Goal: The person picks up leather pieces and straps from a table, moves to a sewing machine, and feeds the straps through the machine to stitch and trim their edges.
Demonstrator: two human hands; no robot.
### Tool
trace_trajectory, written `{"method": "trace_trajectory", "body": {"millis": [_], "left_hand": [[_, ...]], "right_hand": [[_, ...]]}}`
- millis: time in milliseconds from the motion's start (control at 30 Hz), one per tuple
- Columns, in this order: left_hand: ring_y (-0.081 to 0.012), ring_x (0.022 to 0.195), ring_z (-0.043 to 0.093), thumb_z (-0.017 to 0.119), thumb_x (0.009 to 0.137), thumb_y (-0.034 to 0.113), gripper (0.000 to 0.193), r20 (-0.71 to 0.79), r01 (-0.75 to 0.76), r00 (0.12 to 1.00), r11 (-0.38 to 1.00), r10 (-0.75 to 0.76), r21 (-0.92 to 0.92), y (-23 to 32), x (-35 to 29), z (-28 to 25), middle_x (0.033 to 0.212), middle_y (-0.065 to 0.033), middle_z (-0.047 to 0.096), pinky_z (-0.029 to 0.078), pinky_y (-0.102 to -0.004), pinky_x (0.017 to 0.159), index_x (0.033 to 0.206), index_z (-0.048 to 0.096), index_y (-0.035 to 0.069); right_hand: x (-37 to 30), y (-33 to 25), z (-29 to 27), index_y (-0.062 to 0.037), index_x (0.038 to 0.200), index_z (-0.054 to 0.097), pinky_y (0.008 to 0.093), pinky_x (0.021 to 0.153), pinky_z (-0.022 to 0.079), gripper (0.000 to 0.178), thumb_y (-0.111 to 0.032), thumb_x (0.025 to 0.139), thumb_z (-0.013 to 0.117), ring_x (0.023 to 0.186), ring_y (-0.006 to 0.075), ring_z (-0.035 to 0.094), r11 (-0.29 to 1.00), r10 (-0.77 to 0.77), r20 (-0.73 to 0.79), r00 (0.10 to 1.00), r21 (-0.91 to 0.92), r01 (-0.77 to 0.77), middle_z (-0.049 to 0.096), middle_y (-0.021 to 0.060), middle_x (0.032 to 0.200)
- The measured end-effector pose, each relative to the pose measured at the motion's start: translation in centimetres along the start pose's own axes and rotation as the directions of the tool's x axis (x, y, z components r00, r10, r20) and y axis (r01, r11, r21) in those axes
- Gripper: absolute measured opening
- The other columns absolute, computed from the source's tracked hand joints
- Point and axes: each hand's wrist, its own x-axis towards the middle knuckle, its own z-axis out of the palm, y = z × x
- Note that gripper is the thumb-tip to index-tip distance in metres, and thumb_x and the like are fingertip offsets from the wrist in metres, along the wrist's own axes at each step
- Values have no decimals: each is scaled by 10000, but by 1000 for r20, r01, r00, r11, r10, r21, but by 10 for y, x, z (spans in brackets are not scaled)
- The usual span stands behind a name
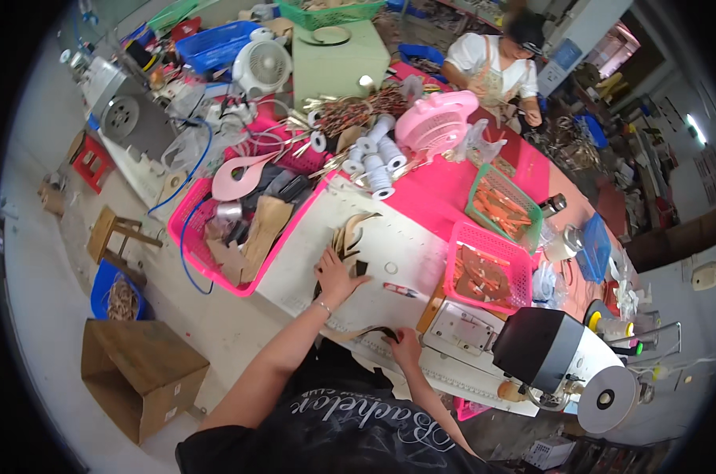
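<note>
My left hand (338,278) lies on the white worktop with its thumb spread away from the fingers, pressing on or resting beside a small pile of curved tan and dark strips (348,235). A short dark piece shows by its thumb. Near the table's front edge, my right hand (406,348) pinches the end of a narrow dark-and-tan strip (356,334), which curves leftward along the edge. What the strip is made of is hard to tell. Between and beyond the hands lies a small red-and-white tool (401,291), perhaps a cutter.
A pink basket (186,225) of scraps stands left. Pink (522,276) and green (536,207) baskets with orange-brown pieces sit right, near a sewing machine (536,347). White thread spools (376,170) and a pink fan (437,122) are beyond. Another person (496,71) works at the far right.
</note>
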Motion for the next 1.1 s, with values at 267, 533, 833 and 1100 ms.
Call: {"method": "trace_trajectory", "body": {"millis": [267, 533, 833, 1100], "left_hand": [[-339, 1091, 516, 723, 762, 292, 671, 86, -6, 996, 997, 13, -80, -30, 22, 33, 1177, -229, 515, 422, -463, 881, 1242, 399, -48], [-317, 765, 662, 584, 851, 186, 313, 336, 216, 941, 815, -27, -539, -76, 41, -53, 813, -205, 635, 512, -421, 674, 1069, 498, -22], [-77, 608, 458, 525, 915, 157, 130, 52, -3, 994, 498, 96, -867, -196, -16, -224, 684, 20, 478, 410, -258, 542, 909, 486, 34], [-65, 664, 499, 527, 931, 151, 185, 18, -12, 998, 505, 56, -863, -379, -97, -373, 742, 16, 527, 433, -238, 585, 1063, 501, 25]], "right_hand": [[24, 1, -18, -40, 927, 629, 317, 678, 481, 374, -341, 747, 759, 735, 229, 622, 994, -96, 211, 973, 76, 82, 632, 88, 806], [30, -81, -70, -5, 921, 625, 211, 524, 391, 246, -222, 835, 704, 565, 71, 517, 734, -216, 298, 930, 677, -47, 661, 45, 742], [16, -278, -36, -9, 840, 663, 204, 481, 289, 186, -184, 820, 722, 536, 15, 409, 819, -421, 355, 835, 545, 181, 560, -36, 611], [-99, -526, 106, -44, 917, 703, 210, 526, 350, 195, -196, 803, 741, 586, 46, 450, 777, -611, 626, 484, 358, 517, 533, -43, 605]]}}
